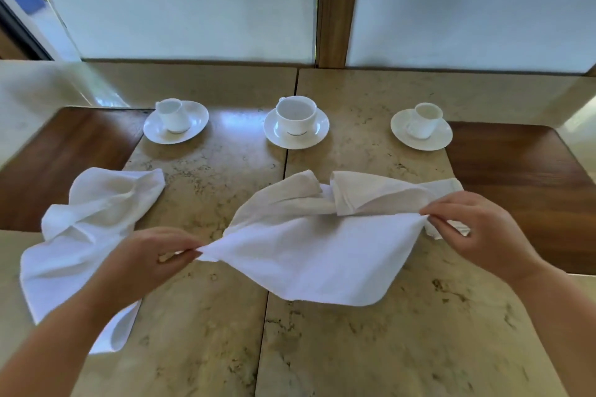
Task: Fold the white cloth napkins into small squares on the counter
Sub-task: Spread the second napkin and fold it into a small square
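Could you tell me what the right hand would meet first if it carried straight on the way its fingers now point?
Probably the held napkin itself: the right hand points leftward along it, pinching its corner; depth is uncertain.

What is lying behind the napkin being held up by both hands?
Behind the held napkin, another crumpled white napkin lies on the stone counter, stretching toward the right hand. Its near part is hidden by the held cloth, so its full shape cannot be seen.

Both forearms cut off by the lower edge. Left hand (151, 255) and its forearm covering part of the crumpled napkin (87, 235) on the left. Rear folds of the held napkin (309, 255) bunched, layers impossible to separate. Upper-left corner blurred.
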